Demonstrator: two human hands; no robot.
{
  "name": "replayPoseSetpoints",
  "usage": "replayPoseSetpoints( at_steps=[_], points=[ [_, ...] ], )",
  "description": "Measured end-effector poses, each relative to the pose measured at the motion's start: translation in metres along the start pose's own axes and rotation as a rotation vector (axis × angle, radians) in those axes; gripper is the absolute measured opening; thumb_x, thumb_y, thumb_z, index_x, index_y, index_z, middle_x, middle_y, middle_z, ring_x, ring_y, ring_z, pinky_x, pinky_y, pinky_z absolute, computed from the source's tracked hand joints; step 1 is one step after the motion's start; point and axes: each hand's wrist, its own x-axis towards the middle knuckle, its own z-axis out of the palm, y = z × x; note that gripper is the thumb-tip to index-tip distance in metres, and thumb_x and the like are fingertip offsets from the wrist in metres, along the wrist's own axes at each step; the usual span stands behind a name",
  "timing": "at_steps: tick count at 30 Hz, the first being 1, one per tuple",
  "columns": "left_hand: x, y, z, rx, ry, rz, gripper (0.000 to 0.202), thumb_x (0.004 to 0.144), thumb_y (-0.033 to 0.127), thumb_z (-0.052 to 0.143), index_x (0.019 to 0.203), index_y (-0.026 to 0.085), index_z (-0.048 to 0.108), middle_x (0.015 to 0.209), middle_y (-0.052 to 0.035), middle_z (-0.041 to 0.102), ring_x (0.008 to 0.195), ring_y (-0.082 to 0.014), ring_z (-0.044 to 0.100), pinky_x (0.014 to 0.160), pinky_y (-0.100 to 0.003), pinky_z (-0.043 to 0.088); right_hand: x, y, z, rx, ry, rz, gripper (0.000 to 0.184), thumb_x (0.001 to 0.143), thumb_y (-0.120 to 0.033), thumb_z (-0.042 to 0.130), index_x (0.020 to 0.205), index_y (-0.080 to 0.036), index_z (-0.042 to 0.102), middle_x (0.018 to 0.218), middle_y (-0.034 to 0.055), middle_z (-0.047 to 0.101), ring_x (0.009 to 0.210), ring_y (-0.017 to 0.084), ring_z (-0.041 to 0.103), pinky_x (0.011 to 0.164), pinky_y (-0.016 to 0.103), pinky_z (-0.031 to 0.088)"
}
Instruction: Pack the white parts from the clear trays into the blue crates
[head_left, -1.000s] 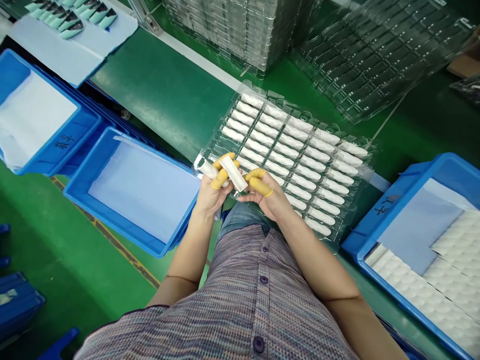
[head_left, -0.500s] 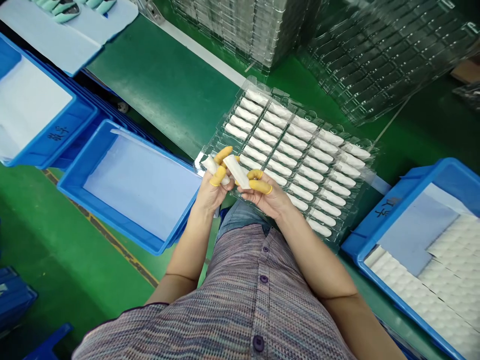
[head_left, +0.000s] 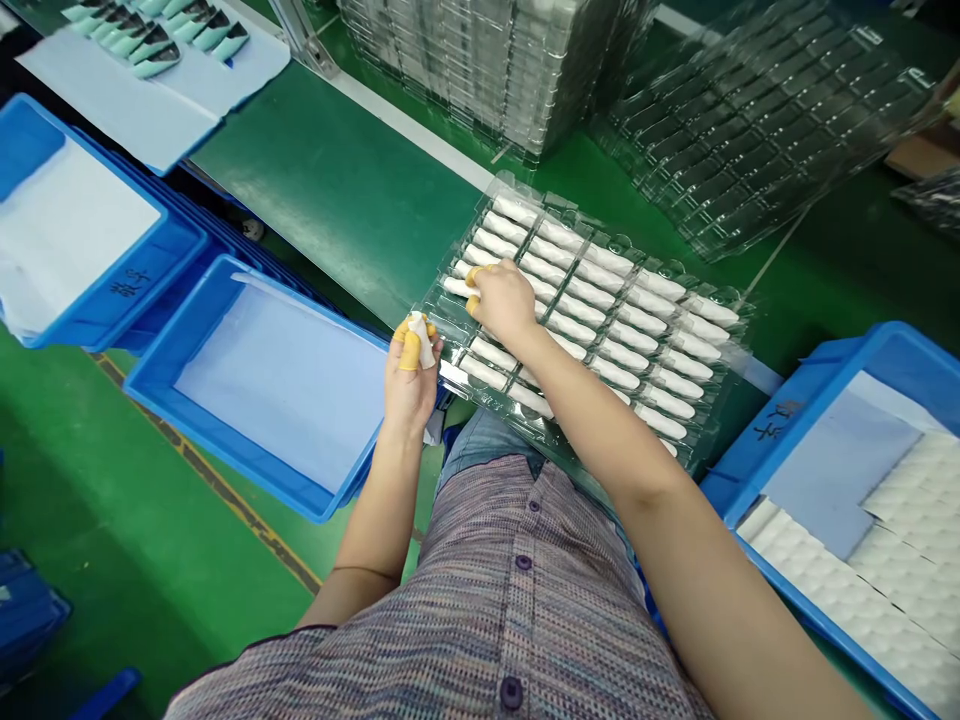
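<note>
My left hand (head_left: 411, 375), with yellow finger cots, is closed around a white elongated piece (head_left: 422, 338) beside the left edge of a clear plastic tray (head_left: 450, 325). Over that tray's left column my right hand (head_left: 506, 300) reaches in, also wearing yellow finger cots. Its thumb and fingers pinch another white piece (head_left: 459, 287), whose left end sticks out from between them. Rows of similar white pieces (head_left: 630, 348) lie in the tray's slots. My right hand and forearm cover part of the rows.
A blue bin (head_left: 247, 430) lined with pale sheet stands at left. Another blue bin (head_left: 832, 390) at right holds textured white sheets. Tall stacked clear trays (head_left: 480, 80) and a further clear tray (head_left: 765, 130) lie beyond. Mint-green parts (head_left: 157, 55) rest on white sheeting.
My right hand has moved from beside my left hand, up and over the tray's left column, with a white piece. My left hand has shifted slightly left, still holding its piece.
</note>
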Motion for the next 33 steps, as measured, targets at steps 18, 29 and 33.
replayPoseSetpoints(
  at_steps=[18, 29, 33],
  points=[
    [-0.032, 0.005, 0.025, 0.067, -0.385, -0.087, 0.047, 0.085, 0.045, 0.083, 0.126, 0.029, 0.065, 0.12, -0.0059, 0.077, 0.111, -0.0264, 0.076, 0.097, -0.042, 0.062, -0.146, -0.002, 0.006, 1.827, -0.394, 0.507, 0.046, 0.07, -0.044, 0.095, 0.096, -0.022, 0.065, 0.097, 0.0022, 0.078, 0.086, 0.017, 0.078, 0.076, 0.029, 0.066],
    [-0.038, 0.002, 0.029, 0.065, -0.415, -0.139, 0.064, 0.077, 0.05, 0.088, 0.133, 0.026, 0.069, 0.115, -0.0095, 0.077, 0.099, -0.0252, 0.077, 0.08, -0.034, 0.065, -0.162, -0.008, -0.005, 1.716, -0.025, 0.383, 0.048, 0.058, -0.048, 0.098, 0.087, -0.026, 0.067, 0.097, 0.0, 0.073, 0.092, 0.018, 0.07, 0.083, 0.034, 0.063],
    [-0.038, 0.009, 0.026, 0.049, -0.413, -0.209, 0.065, 0.078, 0.049, 0.088, 0.135, 0.027, 0.068, 0.115, -0.0088, 0.078, 0.098, -0.0255, 0.076, 0.079, -0.035, 0.066, -0.16, -0.006, -0.011, 2.027, -0.408, 0.507, 0.048, 0.071, -0.052, 0.09, 0.102, -0.024, 0.068, 0.101, 0.0036, 0.079, 0.087, 0.019, 0.076, 0.073, 0.031, 0.065]
  ],
)
